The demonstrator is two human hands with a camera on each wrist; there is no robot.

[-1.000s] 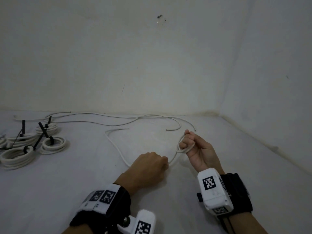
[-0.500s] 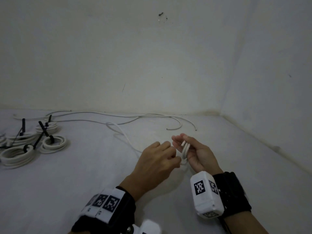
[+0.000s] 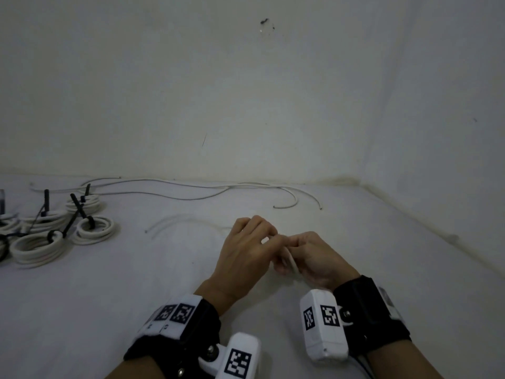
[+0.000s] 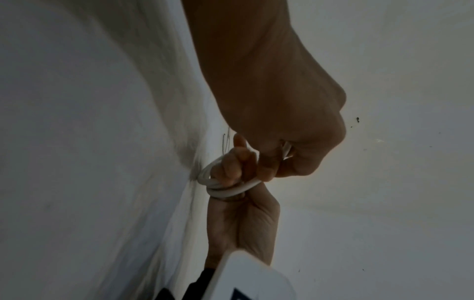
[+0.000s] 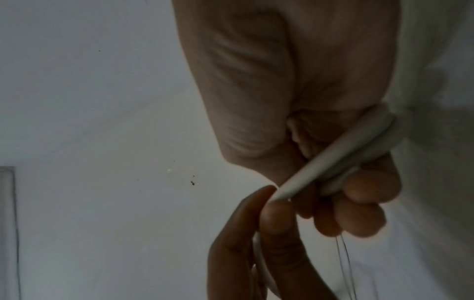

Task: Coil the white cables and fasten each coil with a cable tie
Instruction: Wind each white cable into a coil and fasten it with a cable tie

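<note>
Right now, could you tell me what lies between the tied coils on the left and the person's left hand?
In the head view, only the loose tail of the white cable lies between the tied coils and the left hand.

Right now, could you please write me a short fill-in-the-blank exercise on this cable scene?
1. The right hand holds the white cable wound around its ____.
2. The finished coils carry cable ties coloured ____.
3. The finished coils lie on the person's ____ side.

Missing words: fingers; black; left

tied coils [image 3: 62,231] far left | loose cables [image 3: 175,187] behind hands [image 3: 246,250]
</note>
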